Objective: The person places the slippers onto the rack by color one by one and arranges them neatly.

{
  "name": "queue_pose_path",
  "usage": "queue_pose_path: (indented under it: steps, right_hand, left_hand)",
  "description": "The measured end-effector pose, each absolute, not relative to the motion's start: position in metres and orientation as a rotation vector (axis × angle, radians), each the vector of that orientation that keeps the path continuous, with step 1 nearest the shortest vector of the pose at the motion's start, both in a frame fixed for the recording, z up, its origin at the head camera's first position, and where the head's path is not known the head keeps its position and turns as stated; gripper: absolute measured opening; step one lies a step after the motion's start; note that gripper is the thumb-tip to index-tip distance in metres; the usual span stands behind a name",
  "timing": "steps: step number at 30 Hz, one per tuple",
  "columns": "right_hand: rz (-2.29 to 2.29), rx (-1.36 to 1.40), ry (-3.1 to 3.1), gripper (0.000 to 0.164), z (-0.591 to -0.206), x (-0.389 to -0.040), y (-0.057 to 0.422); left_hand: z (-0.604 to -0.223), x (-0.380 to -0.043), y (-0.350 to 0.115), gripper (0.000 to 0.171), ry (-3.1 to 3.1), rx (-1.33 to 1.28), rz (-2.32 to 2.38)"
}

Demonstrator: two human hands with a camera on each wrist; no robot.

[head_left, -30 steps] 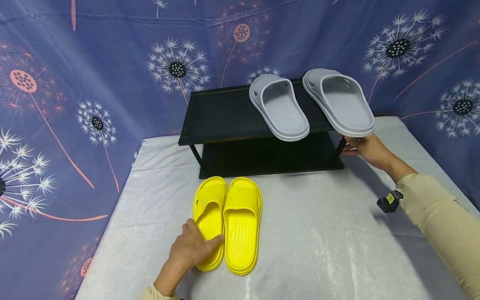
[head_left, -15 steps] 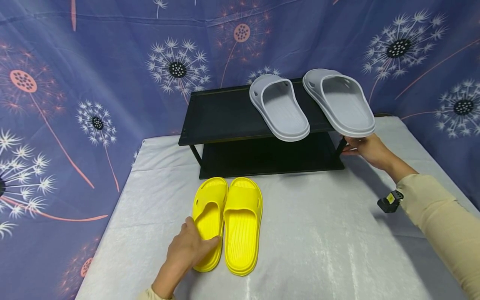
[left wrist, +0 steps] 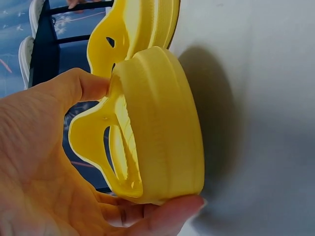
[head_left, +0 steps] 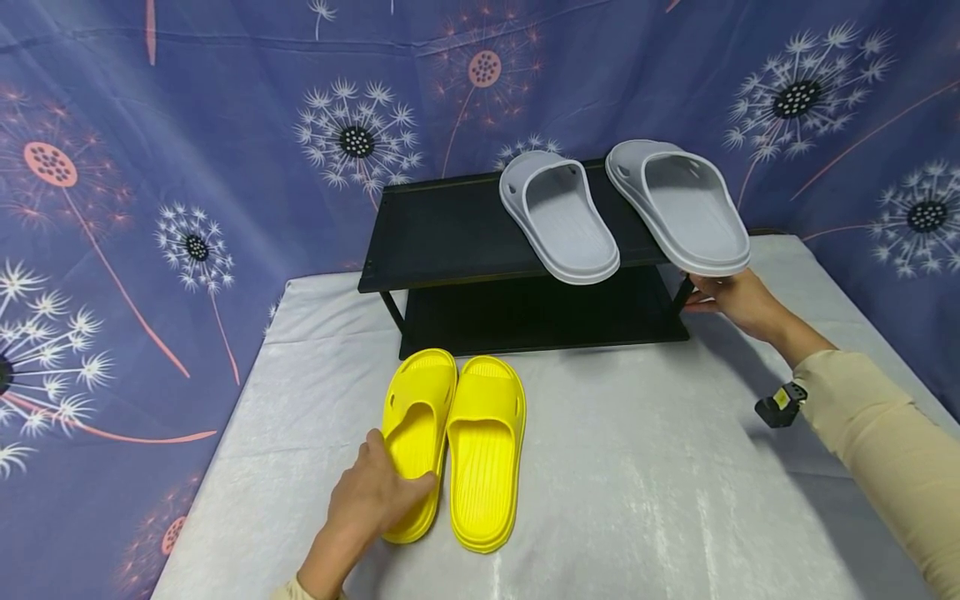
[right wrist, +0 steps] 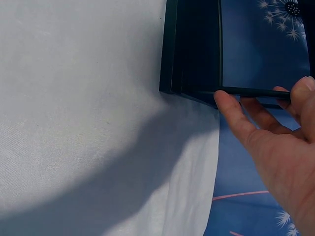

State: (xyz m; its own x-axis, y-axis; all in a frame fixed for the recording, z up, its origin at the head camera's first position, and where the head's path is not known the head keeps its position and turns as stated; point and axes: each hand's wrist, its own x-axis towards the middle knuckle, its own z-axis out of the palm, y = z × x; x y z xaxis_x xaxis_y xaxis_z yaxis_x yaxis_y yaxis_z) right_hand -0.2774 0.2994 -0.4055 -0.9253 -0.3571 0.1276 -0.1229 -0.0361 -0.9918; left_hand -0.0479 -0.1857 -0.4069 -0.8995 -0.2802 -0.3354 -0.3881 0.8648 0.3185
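Observation:
My left hand [head_left: 367, 492] grips the left yellow slipper [head_left: 416, 450] near its heel, thumb on one side and fingers on the other. In the left wrist view its sole [left wrist: 165, 128] stands apart from its shadow on the cloth. The right yellow slipper [head_left: 483, 479] lies beside it, toe toward the rack. My right hand [head_left: 738, 304] holds the right end of the black two-tier shoe rack [head_left: 450, 225], partly hidden by a grey slipper in the head view. In the right wrist view, my fingers [right wrist: 236, 115] lie around a thin post [right wrist: 256, 92].
Two grey slippers, the left one [head_left: 573, 237] and the right one [head_left: 697, 217], sit on the upper shelf, heels over its front edge. The lower shelf [head_left: 525, 312] is close behind the yellow toes. White cloth [head_left: 637, 467] covers the table; a blue dandelion-print curtain [head_left: 240, 100] hangs behind.
My left hand has shifted slightly left with the left yellow slipper, widening the gap at the heels. Its toe has risen a little in the head view. My right hand stays at the rack.

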Motion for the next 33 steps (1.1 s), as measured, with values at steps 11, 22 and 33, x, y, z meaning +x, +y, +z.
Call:
queue_pose_path:
  steps: [11,22,33]
  right_hand:
    - [-2.056,-0.52,2.099,0.031,-0.406,-0.278,0.299]
    - [-2.103,-0.501,2.049,0.031,-0.407,-0.278,0.299]
    - [-2.116,-0.504,2.044,0.03,-0.407,-0.277,0.298]
  left_hand:
    - [-0.401,-0.057,-0.187,0.087,2.801,-0.465,0.521]
    - [-0.4,-0.067,-0.185,0.086,2.846,-0.41,0.474]
    - [-0.394,-0.079,-0.187,0.084,2.888,-0.383,0.455]
